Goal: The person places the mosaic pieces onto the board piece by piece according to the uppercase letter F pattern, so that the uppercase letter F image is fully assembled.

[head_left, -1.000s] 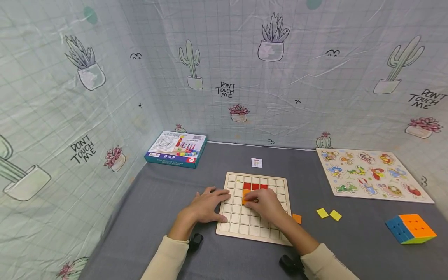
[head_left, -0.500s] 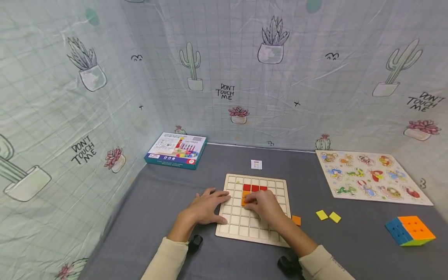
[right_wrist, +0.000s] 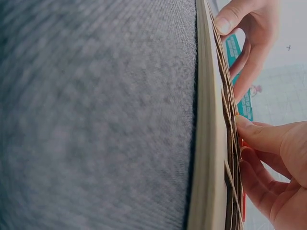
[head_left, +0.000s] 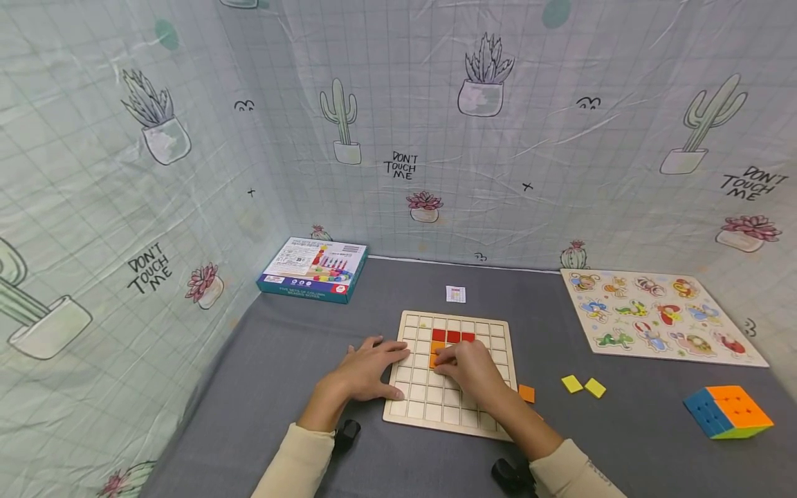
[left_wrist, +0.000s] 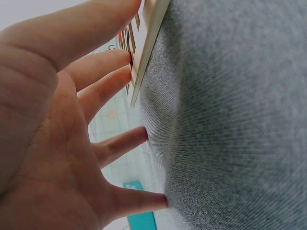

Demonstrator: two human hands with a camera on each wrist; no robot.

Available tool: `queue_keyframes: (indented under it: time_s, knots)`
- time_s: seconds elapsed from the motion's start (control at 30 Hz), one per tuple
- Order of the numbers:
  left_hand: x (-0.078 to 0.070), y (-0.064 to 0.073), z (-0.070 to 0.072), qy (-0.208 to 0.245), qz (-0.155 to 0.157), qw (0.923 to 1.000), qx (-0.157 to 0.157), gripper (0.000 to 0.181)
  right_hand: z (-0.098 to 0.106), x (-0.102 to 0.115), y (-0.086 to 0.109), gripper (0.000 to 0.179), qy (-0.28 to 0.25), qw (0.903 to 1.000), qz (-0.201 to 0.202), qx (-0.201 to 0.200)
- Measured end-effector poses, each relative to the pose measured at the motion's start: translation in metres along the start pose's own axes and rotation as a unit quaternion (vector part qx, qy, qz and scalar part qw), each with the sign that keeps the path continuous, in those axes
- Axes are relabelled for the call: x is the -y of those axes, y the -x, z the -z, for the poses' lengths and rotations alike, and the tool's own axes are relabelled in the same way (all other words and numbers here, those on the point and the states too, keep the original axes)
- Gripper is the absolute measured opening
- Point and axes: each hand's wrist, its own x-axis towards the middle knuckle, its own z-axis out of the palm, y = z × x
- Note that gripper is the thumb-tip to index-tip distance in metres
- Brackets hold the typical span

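A square wooden grid board [head_left: 417, 408] lies on the grey cloth. Three red tiles [head_left: 454, 336] form a row in its upper part, and orange tiles [head_left: 438, 345] run down below the leftmost red one. My left hand [head_left: 364, 370] spreads its fingers at the board's left side, thumb and some fingertips on the rim; in the left wrist view two fingers touch the cloth. My right hand [head_left: 474, 370] has thumb and fingertips together at the lower orange tile [head_left: 433, 360], pinching it at its grid cell. The fingers partly hide that tile.
A loose orange tile [head_left: 526, 393] lies right of the board, with two yellow tiles [head_left: 583, 386] further right. A puzzle cube [head_left: 728, 413] and an insect picture board [head_left: 663, 311] are at the right. A small printed card [head_left: 456, 294] and a teal box [head_left: 313, 270] lie behind.
The head view has tilted up slightly, so everything sits a little lower in it. Both hands keep nearly the same place on the board.
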Motion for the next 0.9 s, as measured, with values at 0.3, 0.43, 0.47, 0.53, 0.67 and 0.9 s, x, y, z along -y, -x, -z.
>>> queue_keyframes:
  time_s: [0.3,0.43,0.47,0.53,0.67,0.9]
  knots:
    - [0.000,0.001,0.001,-0.002,-0.002,1.0000,0.003,0.076,0.001,0.001,0.000,0.009,-0.002,1.0000,0.002,0.006]
    - [0.000,0.000,0.001,-0.002,-0.003,1.0000,0.002,0.075,0.003,0.001,0.000,0.009,0.008,0.9998,0.011,0.011]
    - [0.000,0.000,0.001,-0.002,-0.003,1.0000,0.002,0.075,0.003,0.001,0.000,0.009,0.011,0.9998,0.013,0.015]
    - [0.001,-0.001,0.001,-0.002,-0.002,1.0000,0.002,0.076,0.005,0.000,0.000,0.009,0.014,0.9994,0.015,0.026]
    - [0.001,-0.001,0.001,-0.002,0.001,1.0000,0.003,0.076,0.012,-0.002,0.001,0.015,0.012,0.9976,0.026,0.063]
    - [0.001,-0.002,0.000,-0.008,0.005,0.9999,0.008,0.076,0.031,-0.006,0.010,0.031,0.007,0.9925,0.053,0.110]
